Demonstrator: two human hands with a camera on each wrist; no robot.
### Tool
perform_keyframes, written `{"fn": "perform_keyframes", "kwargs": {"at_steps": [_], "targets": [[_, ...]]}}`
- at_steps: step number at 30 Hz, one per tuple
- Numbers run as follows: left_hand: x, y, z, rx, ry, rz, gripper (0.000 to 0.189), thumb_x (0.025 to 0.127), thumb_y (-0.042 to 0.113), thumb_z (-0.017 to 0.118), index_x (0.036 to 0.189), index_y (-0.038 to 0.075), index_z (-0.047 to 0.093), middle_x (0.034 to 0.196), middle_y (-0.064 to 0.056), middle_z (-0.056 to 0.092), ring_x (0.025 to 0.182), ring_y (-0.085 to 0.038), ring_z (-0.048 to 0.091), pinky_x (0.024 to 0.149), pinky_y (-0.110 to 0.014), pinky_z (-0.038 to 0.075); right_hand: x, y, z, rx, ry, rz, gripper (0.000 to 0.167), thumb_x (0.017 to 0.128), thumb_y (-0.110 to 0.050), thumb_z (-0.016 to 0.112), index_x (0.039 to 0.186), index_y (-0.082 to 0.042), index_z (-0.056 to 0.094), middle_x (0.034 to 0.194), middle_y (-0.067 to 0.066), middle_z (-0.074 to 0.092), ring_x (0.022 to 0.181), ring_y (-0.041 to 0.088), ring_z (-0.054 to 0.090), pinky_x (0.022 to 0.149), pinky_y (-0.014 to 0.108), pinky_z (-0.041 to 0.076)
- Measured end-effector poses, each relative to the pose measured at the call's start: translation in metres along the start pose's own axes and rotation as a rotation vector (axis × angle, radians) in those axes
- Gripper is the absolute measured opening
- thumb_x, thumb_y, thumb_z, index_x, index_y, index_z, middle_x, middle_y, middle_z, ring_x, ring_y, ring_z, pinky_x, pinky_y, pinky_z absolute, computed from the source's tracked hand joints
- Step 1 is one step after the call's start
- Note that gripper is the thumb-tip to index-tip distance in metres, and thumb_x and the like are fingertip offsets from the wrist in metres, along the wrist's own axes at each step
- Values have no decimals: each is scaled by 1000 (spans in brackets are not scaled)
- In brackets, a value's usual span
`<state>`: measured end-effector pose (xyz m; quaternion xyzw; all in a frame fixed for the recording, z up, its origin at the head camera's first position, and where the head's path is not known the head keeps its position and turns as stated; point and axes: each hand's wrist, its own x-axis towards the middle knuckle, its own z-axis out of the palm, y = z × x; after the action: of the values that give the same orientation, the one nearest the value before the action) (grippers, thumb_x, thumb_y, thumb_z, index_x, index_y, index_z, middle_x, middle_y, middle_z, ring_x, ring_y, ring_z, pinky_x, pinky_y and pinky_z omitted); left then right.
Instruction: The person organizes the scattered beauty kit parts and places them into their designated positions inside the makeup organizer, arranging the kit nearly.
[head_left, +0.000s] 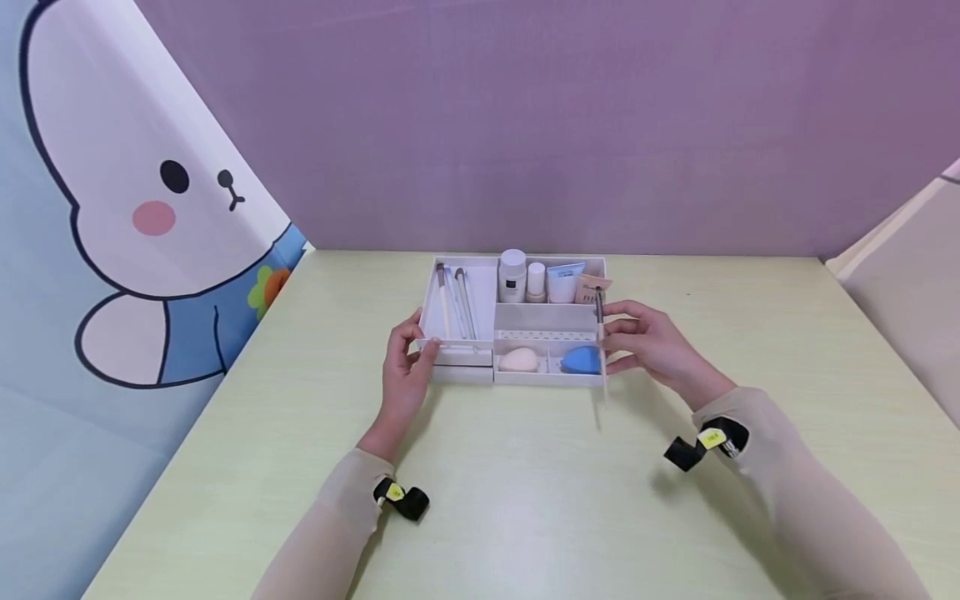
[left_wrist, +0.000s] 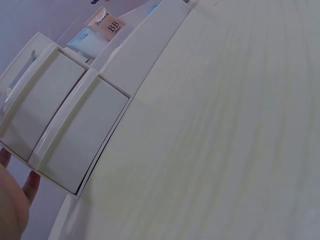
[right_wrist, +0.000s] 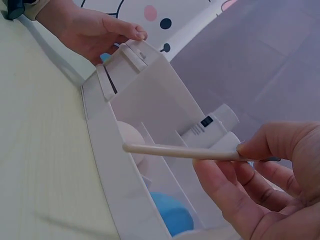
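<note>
A white desktop makeup organizer (head_left: 546, 318) stands toward the back of the table. With thumb over the top edge and fingers along its side, my left hand (head_left: 405, 373) grips the organizer's front left corner. My right hand (head_left: 663, 348) pinches a slim makeup brush (right_wrist: 180, 151) between thumb and fingers, beside the organizer's right end. The brush hangs upright, dark bristles up, pale handle tip down. Several brushes (head_left: 443, 304) lie in the left top tray. A pale pink makeup sponge (head_left: 519, 360) and a blue makeup sponge (head_left: 581, 360) sit in the front compartments.
The organizer's back row holds a white bottle (head_left: 513, 279), a smaller bottle (head_left: 536, 283), a light blue tube (head_left: 564, 283) and a BB cream tube (left_wrist: 106, 24). Two drawers (left_wrist: 82, 137) form its left part. A purple backdrop (head_left: 555, 125) rises behind the table (head_left: 540, 492).
</note>
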<state>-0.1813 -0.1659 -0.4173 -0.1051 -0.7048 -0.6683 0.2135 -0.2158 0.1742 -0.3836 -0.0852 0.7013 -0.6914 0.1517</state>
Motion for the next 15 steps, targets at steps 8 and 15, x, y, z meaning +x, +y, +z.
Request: {"fn": "perform_keyframes", "kwargs": {"at_steps": [8,15], "targets": [[0,1,0,9,-3,6,19,93,-11,56,102,-17,40,144,-30,44,126,-32,47,81,-23,43,11,-5,16,-17,-32,1,42,93,8,57,131,7,42,92,4,64,81,16,67,65,35,59],[3,-24,-3,15,5,-13,18,93,-12,56,102,-16,41,146,-27,44,127,-30,46,81,-23,43,18,-8,28,-33,-61,-3,48,93,7,57,138,9,39,94,5,62,77,16,66,67,37,59]]}}
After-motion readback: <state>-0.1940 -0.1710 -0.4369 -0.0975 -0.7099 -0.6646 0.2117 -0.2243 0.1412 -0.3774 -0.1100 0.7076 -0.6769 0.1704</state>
